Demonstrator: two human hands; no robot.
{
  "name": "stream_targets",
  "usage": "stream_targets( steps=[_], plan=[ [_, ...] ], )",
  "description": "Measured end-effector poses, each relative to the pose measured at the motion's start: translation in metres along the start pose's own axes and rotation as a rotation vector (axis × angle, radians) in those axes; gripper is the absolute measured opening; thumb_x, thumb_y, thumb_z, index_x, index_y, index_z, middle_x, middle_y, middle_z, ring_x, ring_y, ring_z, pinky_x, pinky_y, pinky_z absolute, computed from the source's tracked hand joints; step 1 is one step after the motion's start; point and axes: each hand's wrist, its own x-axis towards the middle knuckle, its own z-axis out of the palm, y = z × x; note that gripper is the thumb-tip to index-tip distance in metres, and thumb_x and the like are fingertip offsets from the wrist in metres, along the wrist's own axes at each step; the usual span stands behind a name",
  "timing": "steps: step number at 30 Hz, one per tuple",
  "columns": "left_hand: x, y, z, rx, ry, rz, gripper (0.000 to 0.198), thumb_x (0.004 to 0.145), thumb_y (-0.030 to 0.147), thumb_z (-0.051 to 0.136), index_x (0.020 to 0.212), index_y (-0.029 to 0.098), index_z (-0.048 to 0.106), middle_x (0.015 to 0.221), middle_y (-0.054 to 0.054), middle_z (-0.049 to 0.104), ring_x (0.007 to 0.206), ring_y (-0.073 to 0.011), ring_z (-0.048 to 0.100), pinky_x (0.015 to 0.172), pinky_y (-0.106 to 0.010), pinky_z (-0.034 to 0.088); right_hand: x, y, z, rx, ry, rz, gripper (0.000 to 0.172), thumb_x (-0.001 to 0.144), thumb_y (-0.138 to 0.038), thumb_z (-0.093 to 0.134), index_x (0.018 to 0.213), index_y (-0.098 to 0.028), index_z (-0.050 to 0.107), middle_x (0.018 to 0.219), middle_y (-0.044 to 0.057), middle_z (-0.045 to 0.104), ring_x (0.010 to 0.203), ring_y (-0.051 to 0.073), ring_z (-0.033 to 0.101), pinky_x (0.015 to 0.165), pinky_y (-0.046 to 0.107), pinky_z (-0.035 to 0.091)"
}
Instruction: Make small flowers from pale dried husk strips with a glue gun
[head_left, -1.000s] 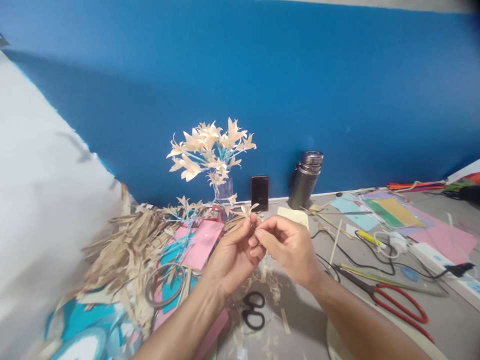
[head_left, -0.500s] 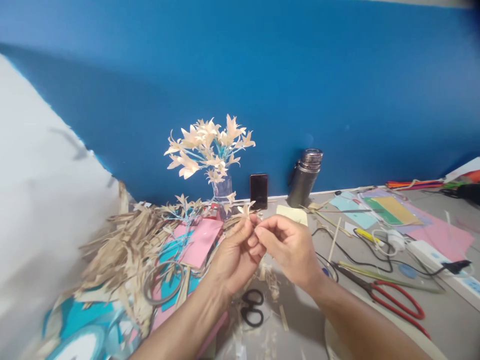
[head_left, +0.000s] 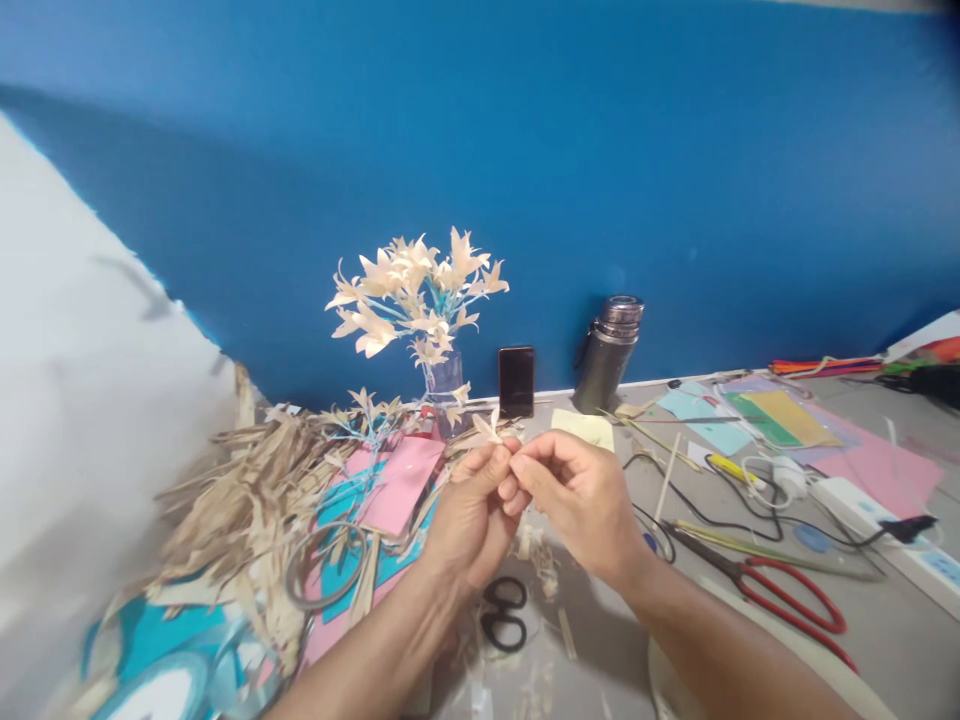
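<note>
Cream dried-husk flower (head_left: 489,428), single head, held above the table before the vase (head_left: 448,380). Left hand (head_left: 472,510): thumb and forefinger pinching it near the base. Right hand (head_left: 577,490): thumb and forefinger pressed together just beside; what lies between them, too small to tell.

Progress: petals look formed and spread; judged to be at the base or stem stage. No blue stem visible on it, fingers hiding the lower part. Already done: full bunch of flowers (head_left: 405,285) on blue stems in the vase. Outstanding: this head, not yet among them; unworked-looking husks (head_left: 240,500) heaped left.
</note>
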Motion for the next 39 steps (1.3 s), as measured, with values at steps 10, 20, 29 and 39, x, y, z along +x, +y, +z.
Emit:
stream_targets(
  steps=[10, 20, 29, 39],
  plan=[
    [-0.0028, 0.0074, -0.0013, 0.060, -0.082, 0.023, 0.021, 0.075, 0.022, 0.078, 0.091, 0.008, 0.074, 0.051, 0.000, 0.056, 0.049, -0.0076, 0.051, 0.050, -0.018, 0.041, 0.0010, -0.0041, -0.0025, -0.003, -0.017, -0.016, 0.015, 0.084, -0.015, 0.060, 0.069, -0.016, 0.062, 0.061, 0.000, 0.070, 0.053, 0.010, 0.065, 0.053, 0.018, 0.052],
    [-0.0001, 0.0074, -0.0015, -0.022, -0.035, -0.085, 0.022, 0.071, 0.025, 0.085, 0.084, 0.011, 0.074, 0.045, 0.005, 0.048, 0.044, -0.0041, 0.041, 0.045, -0.014, 0.035, -0.0005, 0.0000, -0.0015, -0.052, -0.022, 0.020, 0.013, 0.083, -0.017, 0.061, 0.070, -0.016, 0.063, 0.065, 0.003, 0.073, 0.056, 0.013, 0.067, 0.054, 0.020, 0.054],
    [-0.0023, 0.0077, 0.0004, -0.060, -0.051, -0.118, 0.023, 0.068, 0.026, 0.087, 0.082, 0.011, 0.074, 0.047, 0.004, 0.050, 0.043, -0.0038, 0.041, 0.044, -0.014, 0.036, -0.0026, -0.0017, -0.0022, 0.006, -0.023, 0.002, 0.013, 0.083, -0.019, 0.063, 0.070, -0.016, 0.061, 0.065, 0.003, 0.073, 0.055, 0.013, 0.068, 0.056, 0.022, 0.057],
    [-0.0013, 0.0072, -0.0016, -0.024, -0.062, -0.094, 0.027, 0.065, 0.024, 0.089, 0.082, 0.012, 0.072, 0.051, 0.006, 0.047, 0.045, -0.0030, 0.039, 0.046, -0.014, 0.037, -0.0031, -0.0039, -0.0015, 0.011, -0.023, 0.007, 0.014, 0.082, -0.022, 0.065, 0.070, -0.018, 0.060, 0.068, 0.004, 0.074, 0.057, 0.014, 0.068, 0.056, 0.023, 0.057]
  ],
)
